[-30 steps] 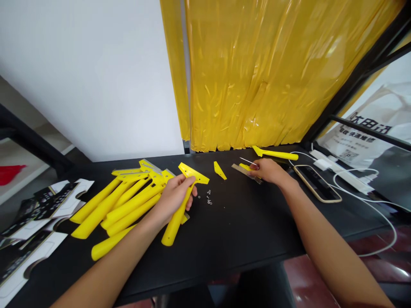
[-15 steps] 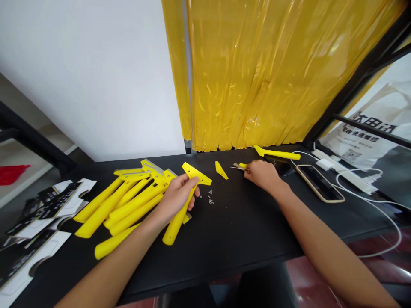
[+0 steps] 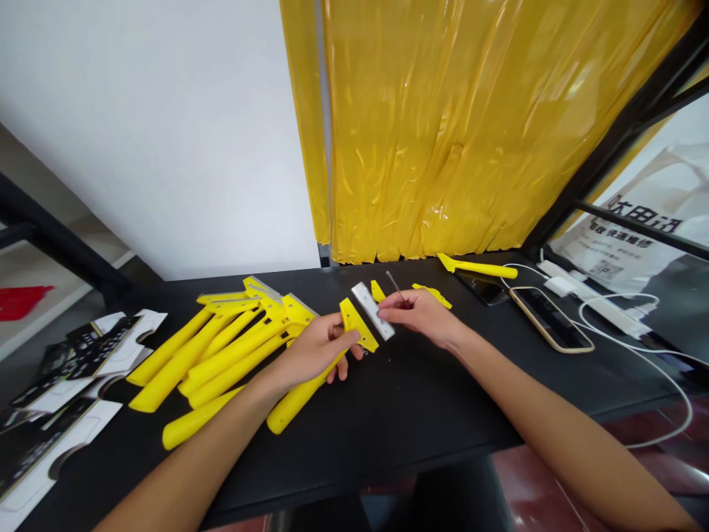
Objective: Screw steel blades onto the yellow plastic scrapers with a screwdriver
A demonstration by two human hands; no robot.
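Note:
My left hand is closed around a yellow scraper handle, its wide head turned up to the right. Between the fingers of my right hand is a flat silvery blade, held just right of the scraper head with a narrow gap between them. A thin metal rod, perhaps a screwdriver, also sticks out of the right hand. Behind the blade lies a small yellow plate, partly hidden. Another yellow piece rests beyond the right hand. Small screws by the scraper head are mostly covered.
Several yellow scrapers are piled left of my left hand. Printed cards lie farther left. To the right are a lone scraper, a dark phone, a cased phone and a power strip with white cables.
My right hand has come left from the back of the table, bringing the blade close to the scraper head. The left hand has turned the scraper clockwise and shifted it slightly right.

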